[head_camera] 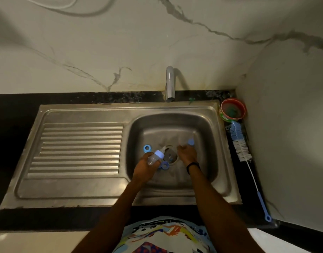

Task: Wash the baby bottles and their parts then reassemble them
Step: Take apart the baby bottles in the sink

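Left grip: my left grip [146, 166] sits low in the middle of the frame, fingers wrapped around the baby bottle [153, 158] and grasping its clear body.
Baby bottle: it lies tilted in that grip, just above the basin floor, with its pale blue collar and teat pointing towards the upper right, at the drain [172, 157].
Right grip: my right grip [187, 154] is just right of the drain with its fingers curled inward. I cannot tell whether it is clenched on some small piece or on nothing.
Wristband: a dark wristband [193, 166] circles the right wrist.
Loose parts: one blue ring [147, 148] lies flat on the basin floor, up and left of the bottle. A second blue ring [164, 165] lies just beside my left fingertips. A blue cap [190, 142] lies just above the right grip.
Drain: something clear lies over it, too blurred for me to name.
Sink: the steel sink [175, 121] has its basin right of centre and a ribbed drainboard [78, 150] to the left.
Tap: the tap [169, 83] stands at the back edge, above the basin.
Desk: the black desk [16, 110] frames the sink.
Bottle brush: a bottle brush [240, 143] with a blue handle lies along the right strip of the desk.
Red bowl: a red bowl [233, 110] stands in the back right corner, just above the brush head.
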{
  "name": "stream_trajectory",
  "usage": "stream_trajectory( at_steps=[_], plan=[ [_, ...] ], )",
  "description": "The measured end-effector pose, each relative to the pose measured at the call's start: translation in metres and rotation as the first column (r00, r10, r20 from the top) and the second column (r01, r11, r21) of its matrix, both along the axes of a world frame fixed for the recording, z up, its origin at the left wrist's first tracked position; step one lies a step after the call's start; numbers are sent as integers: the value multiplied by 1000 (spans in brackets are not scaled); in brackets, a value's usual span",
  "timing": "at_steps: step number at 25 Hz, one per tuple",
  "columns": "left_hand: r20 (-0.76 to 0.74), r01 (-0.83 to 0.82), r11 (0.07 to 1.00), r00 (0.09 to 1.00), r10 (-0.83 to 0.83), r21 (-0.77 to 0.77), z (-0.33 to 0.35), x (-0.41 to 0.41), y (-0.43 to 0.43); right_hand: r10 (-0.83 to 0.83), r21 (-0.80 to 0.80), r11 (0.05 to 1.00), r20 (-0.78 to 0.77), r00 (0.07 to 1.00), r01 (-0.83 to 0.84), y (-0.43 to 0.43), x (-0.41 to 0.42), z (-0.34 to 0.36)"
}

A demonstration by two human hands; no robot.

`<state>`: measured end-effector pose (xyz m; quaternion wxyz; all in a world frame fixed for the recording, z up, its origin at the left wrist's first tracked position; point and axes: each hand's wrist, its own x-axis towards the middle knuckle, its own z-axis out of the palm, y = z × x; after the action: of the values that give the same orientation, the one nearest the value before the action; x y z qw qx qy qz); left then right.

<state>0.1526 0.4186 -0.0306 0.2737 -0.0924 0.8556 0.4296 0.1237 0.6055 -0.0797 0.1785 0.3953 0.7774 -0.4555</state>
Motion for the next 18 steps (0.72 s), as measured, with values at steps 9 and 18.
stream_trajectory(
  at_steps=[9, 18],
  plan=[
    [-142, 198, 974, 967, -213, -111, 5, 10, -18, 527, -305, 817, 49, 849, -489, -30, -8, 35],
    [67, 182, 980, 982, -177, -85, 30, 7, -39, 556, -310, 790, 1, 831, -529, -23, -9, 55]
  ],
)
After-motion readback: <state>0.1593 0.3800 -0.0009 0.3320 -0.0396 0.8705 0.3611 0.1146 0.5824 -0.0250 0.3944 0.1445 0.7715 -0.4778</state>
